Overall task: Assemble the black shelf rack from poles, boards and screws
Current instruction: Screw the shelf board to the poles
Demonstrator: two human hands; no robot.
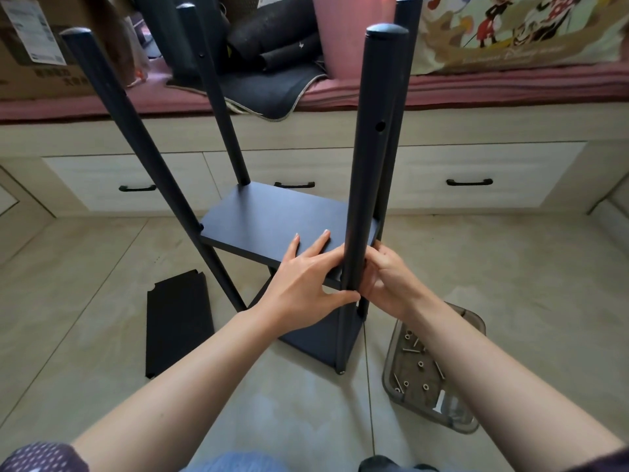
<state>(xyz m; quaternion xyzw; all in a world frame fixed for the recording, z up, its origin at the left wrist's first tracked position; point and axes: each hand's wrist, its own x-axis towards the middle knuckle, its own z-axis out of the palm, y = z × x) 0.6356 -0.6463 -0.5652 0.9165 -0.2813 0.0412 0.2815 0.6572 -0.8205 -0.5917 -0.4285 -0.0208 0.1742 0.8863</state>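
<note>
The black rack stands on the tiled floor with several upright poles. The nearest pole (369, 158) rises in front of me. A middle board (272, 223) sits between the poles above a bottom board (320, 335). My left hand (306, 277) lies with straight fingers on top of the middle board, its thumb under the board's near edge beside the nearest pole. My right hand (384, 277) has curled fingers at the pole where it meets the board's corner; what it pinches is hidden. A spare black board (178, 321) lies flat on the floor to the left.
A clear plastic tray (473, 321) with several screws and nuts sits on the floor at the right. Behind the rack stands a bed base with drawers (469, 182). Dark mats (272, 39) and a cardboard box (34, 46) lie on the pink bedding.
</note>
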